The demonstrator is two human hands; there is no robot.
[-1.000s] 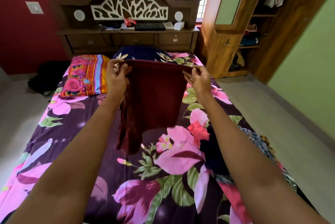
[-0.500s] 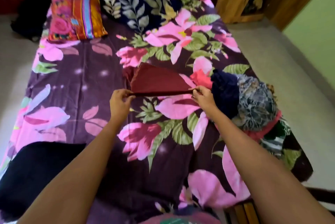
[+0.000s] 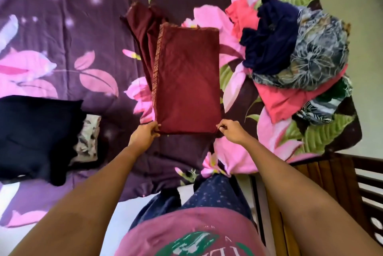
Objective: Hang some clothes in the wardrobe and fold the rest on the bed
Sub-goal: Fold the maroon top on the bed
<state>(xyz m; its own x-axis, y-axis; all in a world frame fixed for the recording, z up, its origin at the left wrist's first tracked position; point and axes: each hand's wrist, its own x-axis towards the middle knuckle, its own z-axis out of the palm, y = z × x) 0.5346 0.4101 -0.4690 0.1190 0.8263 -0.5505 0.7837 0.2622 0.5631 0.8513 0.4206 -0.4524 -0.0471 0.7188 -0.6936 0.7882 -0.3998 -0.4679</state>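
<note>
Left hand (image 3: 145, 137) and right hand (image 3: 231, 133) fingers pinch near corners of maroon garment (image 3: 186, 81).

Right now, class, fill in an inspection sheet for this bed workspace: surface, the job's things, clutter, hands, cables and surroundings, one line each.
Surface: floral bedsheet, spread over the bed, lightly creased.
Job's things: maroon garment lies folded lengthwise on the sheet; loose pile of mixed clothes to its right; dark cloth at the left.
Clutter: patterned cloth showing at the dark cloth's right edge.
Hands: left hand and right hand each pinch a near corner of the maroon garment.
Cables: nothing seen.
Surroundings: wooden bed frame at the near right; pale floor past the bed's right edge.
</note>
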